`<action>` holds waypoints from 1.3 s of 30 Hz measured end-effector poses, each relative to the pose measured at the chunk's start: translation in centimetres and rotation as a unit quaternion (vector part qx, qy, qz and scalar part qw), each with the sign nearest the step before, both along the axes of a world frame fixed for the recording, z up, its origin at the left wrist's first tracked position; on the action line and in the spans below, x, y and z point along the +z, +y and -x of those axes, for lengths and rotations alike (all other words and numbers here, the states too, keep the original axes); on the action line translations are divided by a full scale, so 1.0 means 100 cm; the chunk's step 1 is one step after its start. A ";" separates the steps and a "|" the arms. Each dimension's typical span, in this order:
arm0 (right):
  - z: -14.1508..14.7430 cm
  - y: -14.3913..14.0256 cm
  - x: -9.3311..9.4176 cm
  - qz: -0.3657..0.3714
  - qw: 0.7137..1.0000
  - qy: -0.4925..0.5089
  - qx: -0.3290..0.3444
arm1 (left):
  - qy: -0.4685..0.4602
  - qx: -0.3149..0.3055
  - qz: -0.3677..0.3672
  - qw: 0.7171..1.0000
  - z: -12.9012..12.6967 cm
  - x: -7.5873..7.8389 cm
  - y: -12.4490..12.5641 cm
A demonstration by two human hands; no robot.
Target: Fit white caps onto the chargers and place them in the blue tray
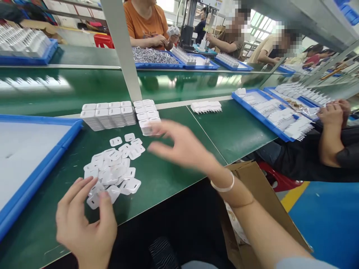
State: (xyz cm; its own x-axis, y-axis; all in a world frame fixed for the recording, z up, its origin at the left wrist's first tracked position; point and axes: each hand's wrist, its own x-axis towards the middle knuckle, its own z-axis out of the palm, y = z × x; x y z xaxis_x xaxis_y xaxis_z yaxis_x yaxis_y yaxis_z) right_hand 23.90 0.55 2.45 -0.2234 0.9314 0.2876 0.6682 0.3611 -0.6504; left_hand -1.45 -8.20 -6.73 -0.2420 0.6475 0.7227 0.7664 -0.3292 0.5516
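Note:
Small white rounded-square plastic covers (112,172), each with a dark slot or mark, lie in a loose pile on the green workbench (179,179). At the near edge of this pile is my left hand (85,220), its thumb and fingers apart, fingertips at the nearest covers. My right hand (179,145), smeared by motion, reaches over the bench with thumb and fingers spread and nothing visible between them. Its fingertips overlap the front of a short group of stacked white covers (146,112). Left of that stands a wider block of neatly stacked covers (108,114).
A blue-rimmed tray (53,149) borders the left side. Farther right are a row of white pronged parts (206,106) and blue trays (263,119) of parts, beside a co-worker's hands (333,112). A post (120,48) rises behind the stacks. A cardboard box (260,201) stands below the bench.

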 end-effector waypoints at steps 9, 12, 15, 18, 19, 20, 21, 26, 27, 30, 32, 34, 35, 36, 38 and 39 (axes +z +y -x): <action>-0.085 0.145 -0.028 0.089 0.882 -0.159 -0.435 | 0.019 -0.013 -0.018 1.000 -0.003 -0.002 -0.002; -0.086 0.145 -0.035 0.090 0.869 -0.161 -0.459 | 0.014 -0.014 -0.017 1.000 -0.003 -0.002 -0.003; -0.089 0.140 -0.036 0.083 0.876 -0.149 -0.452 | 0.003 -0.019 -0.011 1.000 -0.004 -0.002 -0.004; -0.094 0.133 -0.034 0.074 0.895 -0.127 -0.421 | -0.012 -0.035 0.001 0.999 -0.004 -0.001 -0.005; -0.095 0.130 -0.033 0.074 0.903 -0.117 -0.407 | -0.017 -0.044 0.006 0.999 -0.004 0.000 -0.005; -0.097 0.126 -0.033 0.075 0.911 -0.107 -0.391 | -0.024 -0.055 0.008 0.998 -0.003 0.000 -0.005; -0.098 0.122 -0.032 0.077 0.920 -0.096 -0.373 | -0.031 -0.068 0.009 0.997 -0.002 0.001 -0.006; -0.085 0.063 -0.033 0.079 0.959 -0.055 -0.266 | -0.137 -0.144 0.052 0.979 -0.007 0.002 -0.024; -0.075 0.042 -0.036 0.077 0.964 -0.046 -0.249 | -0.190 -0.161 0.080 0.965 -0.012 0.002 -0.032; -0.030 -0.034 -0.051 0.053 0.984 0.005 -0.168 | -0.358 -0.227 0.163 0.891 -0.033 0.001 -0.057; 0.007 -0.086 -0.064 -0.025 0.989 0.103 -0.102 | -0.418 -0.286 0.195 0.840 -0.049 0.001 -0.070; 0.041 -0.128 -0.074 -0.067 0.987 0.134 -0.062 | -0.450 -0.323 0.207 0.807 -0.060 0.004 -0.078; 0.055 -0.143 -0.077 -0.081 0.985 0.148 -0.033 | -0.462 -0.323 0.209 0.799 -0.063 0.006 -0.080; 0.067 -0.154 -0.080 -0.081 0.983 0.161 -0.013 | -0.472 -0.310 0.210 0.798 -0.065 0.008 -0.081; 0.084 -0.165 -0.084 -0.076 0.981 0.179 0.028 | -0.481 -0.264 0.204 0.811 -0.063 0.014 -0.080; 0.089 -0.167 -0.084 -0.073 0.979 0.183 0.047 | -0.484 -0.239 0.200 0.818 -0.060 0.016 -0.079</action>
State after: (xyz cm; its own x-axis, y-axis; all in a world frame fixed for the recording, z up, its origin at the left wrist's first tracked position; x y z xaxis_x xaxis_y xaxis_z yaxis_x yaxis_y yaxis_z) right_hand 15.05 -16.15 -5.91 -0.1636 0.8540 0.4938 0.3594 0.5178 -0.7764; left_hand 4.54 -16.10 -5.10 -0.2256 0.9730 0.0495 -0.2552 -0.1080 0.9608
